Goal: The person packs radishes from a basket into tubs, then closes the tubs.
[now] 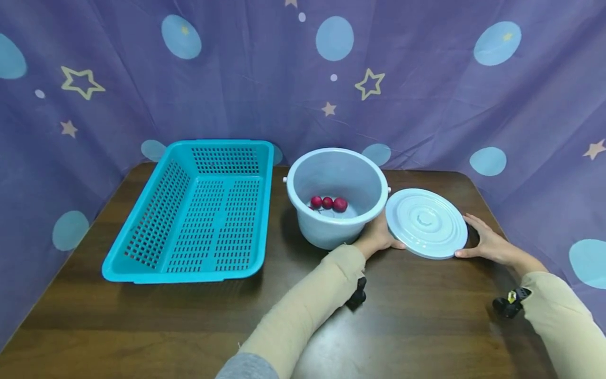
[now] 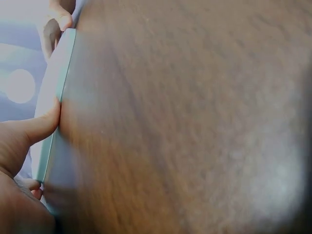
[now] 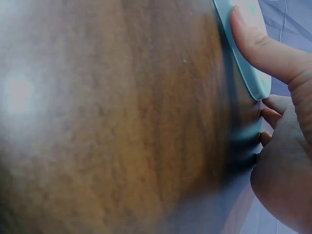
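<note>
A round pale blue lid (image 1: pixel 426 223) lies level at the table's right, close to the wood. My left hand (image 1: pixel 377 232) holds its left edge, thumb (image 2: pixel 46 127) against the rim, with the other fingers partly hidden between lid and bucket. At the opposite edge, my right hand (image 1: pixel 490 245) grips the lid, its thumb (image 3: pixel 265 51) over the rim and fingers below the edge. Just left of the lid stands a pale blue bucket (image 1: pixel 314 231), open at the top. Several small, round, dark red fruit-like things (image 1: pixel 340 205) sit on its bottom.
A large turquoise slotted basket (image 1: pixel 263 231) stands on the left of the brown wooden table (image 1: pixel 402 326). A purple curtain (image 1: pixel 416 68) with stars and dots hangs behind the table. My left forearm crosses the table in front of the bucket.
</note>
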Action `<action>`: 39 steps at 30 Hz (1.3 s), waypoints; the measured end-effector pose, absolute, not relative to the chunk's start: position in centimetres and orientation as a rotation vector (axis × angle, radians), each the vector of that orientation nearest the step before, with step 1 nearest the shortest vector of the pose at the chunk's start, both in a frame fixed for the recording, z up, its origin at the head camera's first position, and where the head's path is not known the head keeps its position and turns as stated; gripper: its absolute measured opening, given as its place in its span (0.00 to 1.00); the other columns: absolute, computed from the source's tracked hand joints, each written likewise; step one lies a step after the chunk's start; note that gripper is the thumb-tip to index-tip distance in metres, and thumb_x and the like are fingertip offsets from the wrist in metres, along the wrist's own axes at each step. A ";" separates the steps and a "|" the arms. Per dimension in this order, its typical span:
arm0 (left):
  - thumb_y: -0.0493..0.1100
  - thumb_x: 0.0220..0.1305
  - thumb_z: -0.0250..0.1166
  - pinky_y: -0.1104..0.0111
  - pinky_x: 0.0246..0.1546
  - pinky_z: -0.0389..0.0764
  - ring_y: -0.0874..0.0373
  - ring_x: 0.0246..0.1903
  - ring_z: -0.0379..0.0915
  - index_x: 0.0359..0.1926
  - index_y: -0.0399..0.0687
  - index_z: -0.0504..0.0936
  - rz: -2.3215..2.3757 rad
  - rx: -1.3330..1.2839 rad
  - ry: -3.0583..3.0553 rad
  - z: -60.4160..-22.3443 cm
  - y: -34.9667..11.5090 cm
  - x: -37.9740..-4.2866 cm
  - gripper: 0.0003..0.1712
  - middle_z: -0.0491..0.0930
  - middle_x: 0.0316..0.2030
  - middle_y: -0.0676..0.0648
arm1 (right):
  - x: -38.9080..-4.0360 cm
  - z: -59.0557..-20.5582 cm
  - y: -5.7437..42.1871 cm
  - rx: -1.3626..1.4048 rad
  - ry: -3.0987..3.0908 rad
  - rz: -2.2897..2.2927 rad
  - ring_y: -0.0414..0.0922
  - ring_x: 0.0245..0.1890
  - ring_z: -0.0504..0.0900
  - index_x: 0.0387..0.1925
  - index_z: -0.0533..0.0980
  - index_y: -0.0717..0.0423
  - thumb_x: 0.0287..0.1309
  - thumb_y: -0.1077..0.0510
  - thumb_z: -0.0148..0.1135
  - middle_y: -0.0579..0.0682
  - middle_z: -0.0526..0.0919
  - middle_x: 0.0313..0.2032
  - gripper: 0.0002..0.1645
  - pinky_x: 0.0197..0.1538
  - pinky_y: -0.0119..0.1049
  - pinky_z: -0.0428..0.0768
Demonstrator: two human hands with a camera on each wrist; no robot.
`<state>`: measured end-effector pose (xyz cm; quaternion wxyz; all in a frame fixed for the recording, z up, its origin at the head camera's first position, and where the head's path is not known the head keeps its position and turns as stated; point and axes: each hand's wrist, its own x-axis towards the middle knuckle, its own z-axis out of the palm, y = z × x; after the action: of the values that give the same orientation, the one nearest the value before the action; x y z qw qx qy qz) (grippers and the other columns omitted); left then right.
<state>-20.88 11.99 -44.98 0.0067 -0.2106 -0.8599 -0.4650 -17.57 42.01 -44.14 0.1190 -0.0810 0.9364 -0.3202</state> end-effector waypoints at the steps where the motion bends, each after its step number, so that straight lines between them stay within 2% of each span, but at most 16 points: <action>1: 0.40 0.28 0.88 0.74 0.70 0.40 0.56 0.75 0.40 0.77 0.42 0.46 -1.446 -0.654 -2.697 -44.9 12.0 -20.9 0.79 0.50 0.76 0.44 | -17.5 -44.1 42.0 -0.230 2.740 -0.945 0.77 0.70 0.35 0.71 0.40 0.78 0.45 0.54 0.79 0.82 0.38 0.69 0.70 0.64 0.74 0.42; 7: 0.40 0.29 0.88 0.75 0.70 0.39 0.57 0.75 0.40 0.77 0.43 0.45 -1.436 -0.643 -2.728 -44.8 12.0 -21.1 0.79 0.50 0.77 0.46 | -17.0 -44.3 41.8 -0.221 2.728 -1.023 0.76 0.70 0.35 0.72 0.35 0.76 0.44 0.57 0.80 0.83 0.38 0.69 0.74 0.66 0.71 0.38; 12: 0.40 0.30 0.88 0.75 0.70 0.41 0.56 0.75 0.42 0.77 0.39 0.50 -1.443 -0.662 -2.724 -45.0 11.9 -21.0 0.75 0.51 0.76 0.45 | -16.8 -44.9 41.6 -0.253 2.736 -1.098 0.76 0.70 0.35 0.73 0.33 0.75 0.42 0.60 0.81 0.82 0.38 0.69 0.75 0.67 0.70 0.37; 15: 0.38 0.30 0.87 0.74 0.70 0.41 0.55 0.75 0.42 0.76 0.37 0.51 -1.463 -0.690 -2.696 -45.1 11.9 -21.1 0.73 0.51 0.76 0.45 | -16.8 -45.0 41.6 -0.244 2.758 -1.082 0.75 0.70 0.35 0.73 0.33 0.75 0.42 0.59 0.81 0.82 0.38 0.69 0.75 0.67 0.69 0.37; 22: 0.37 0.33 0.86 0.74 0.70 0.39 0.56 0.76 0.38 0.78 0.42 0.46 -1.511 -0.680 -2.684 -45.4 11.8 -21.2 0.75 0.47 0.77 0.45 | -16.9 -44.6 41.0 -0.197 2.771 -1.069 0.74 0.71 0.37 0.73 0.34 0.75 0.44 0.58 0.80 0.81 0.40 0.69 0.75 0.68 0.68 0.40; 28: 0.37 0.34 0.86 0.74 0.70 0.39 0.56 0.76 0.36 0.77 0.40 0.45 -1.504 -0.713 -2.659 -45.4 11.6 -20.9 0.75 0.45 0.77 0.44 | -16.5 -44.1 40.6 -0.169 2.815 -1.069 0.75 0.70 0.40 0.73 0.35 0.76 0.45 0.58 0.80 0.81 0.43 0.69 0.73 0.67 0.70 0.43; 35: 0.42 0.38 0.85 0.75 0.70 0.36 0.58 0.76 0.33 0.77 0.37 0.44 -1.383 -0.781 -2.673 -45.3 11.3 -20.6 0.73 0.43 0.78 0.45 | -15.6 -43.3 40.7 -0.157 2.762 -1.134 0.75 0.70 0.37 0.74 0.30 0.69 0.50 0.58 0.77 0.78 0.36 0.72 0.73 0.66 0.70 0.43; 36: 0.43 0.38 0.85 0.75 0.70 0.37 0.57 0.76 0.33 0.76 0.36 0.45 -1.382 -0.791 -2.674 -45.2 11.4 -20.6 0.72 0.43 0.78 0.45 | -15.3 -43.1 40.8 -0.150 2.744 -1.165 0.74 0.71 0.36 0.75 0.29 0.67 0.51 0.59 0.76 0.76 0.34 0.72 0.72 0.66 0.70 0.43; 39: 0.45 0.41 0.84 0.75 0.70 0.40 0.56 0.76 0.36 0.75 0.34 0.48 -1.406 -0.815 -2.672 -44.9 11.4 -20.4 0.69 0.43 0.77 0.42 | -14.6 -42.4 41.2 -0.157 2.710 -1.264 0.67 0.73 0.33 0.76 0.27 0.61 0.56 0.61 0.72 0.71 0.30 0.74 0.69 0.74 0.44 0.47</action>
<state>-20.38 11.44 -44.88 0.0069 -0.2607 -0.8543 -0.4496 -14.58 41.16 -42.37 0.0737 -0.0525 0.9025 -0.4211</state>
